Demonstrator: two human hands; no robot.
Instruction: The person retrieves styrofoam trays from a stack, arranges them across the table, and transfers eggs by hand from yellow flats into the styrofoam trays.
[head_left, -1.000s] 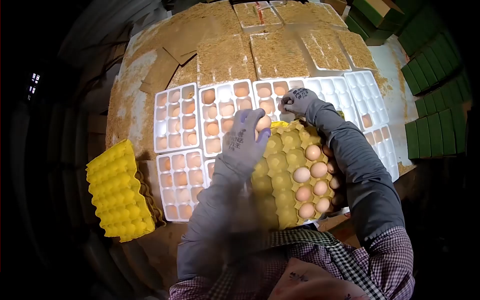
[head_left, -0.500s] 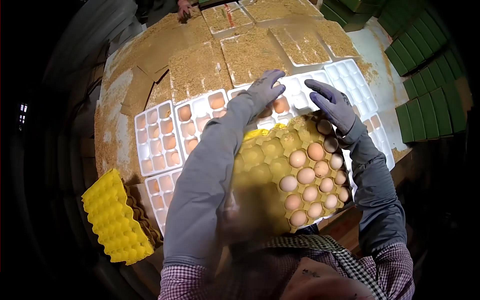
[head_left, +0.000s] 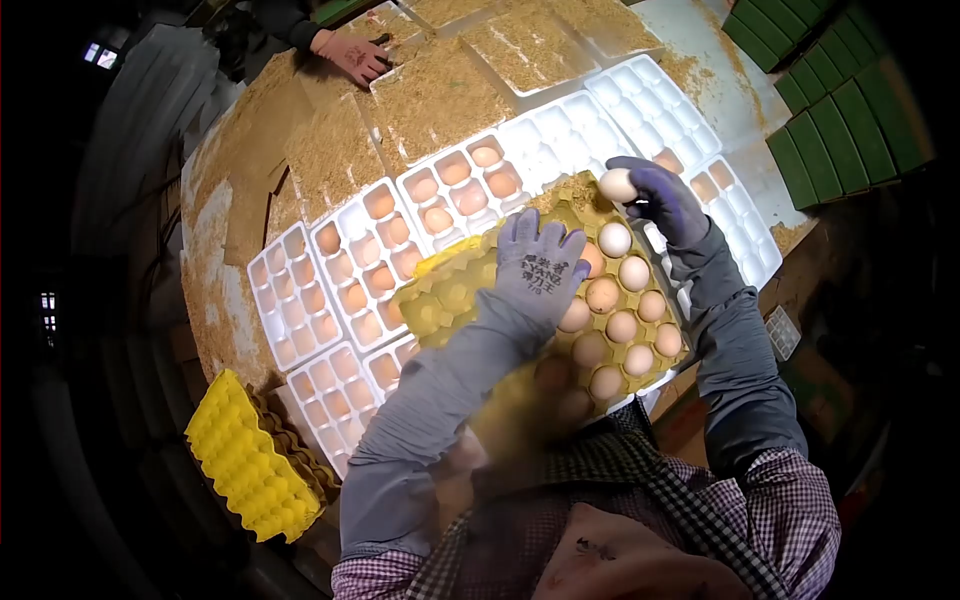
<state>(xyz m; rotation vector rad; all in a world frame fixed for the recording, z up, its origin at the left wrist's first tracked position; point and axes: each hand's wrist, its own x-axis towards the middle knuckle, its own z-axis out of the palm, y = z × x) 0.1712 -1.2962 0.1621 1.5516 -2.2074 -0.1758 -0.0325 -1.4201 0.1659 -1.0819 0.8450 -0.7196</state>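
Note:
My right hand (head_left: 665, 203), in a grey-purple glove, pinches a pale egg (head_left: 617, 185) above the far right corner of the yellow egg tray (head_left: 430, 305). Several brown and pale eggs (head_left: 621, 326) sit in that tray's right part, while cups on its left part hold none. My left hand (head_left: 540, 268) is palm down over the middle of the tray, fingers apart, its thumb beside an egg. What lies under its palm is hidden. Beyond the tray, a white compartment tray (head_left: 565, 130) has bare cells, and another white tray (head_left: 470, 187) holds several eggs.
More white trays with eggs (head_left: 295, 290) line the left side. A stack of yellow egg trays (head_left: 250, 460) leans at the lower left. Trays covered with sawdust-like bedding (head_left: 440, 105) lie at the back, near another person's gloved hand (head_left: 352, 55). Green boxes (head_left: 850, 140) stand at right.
My left hand has come back from the white tray to the yellow egg tray. An egg is now in my right hand. The other person's hand shows more fully, and the view has shifted.

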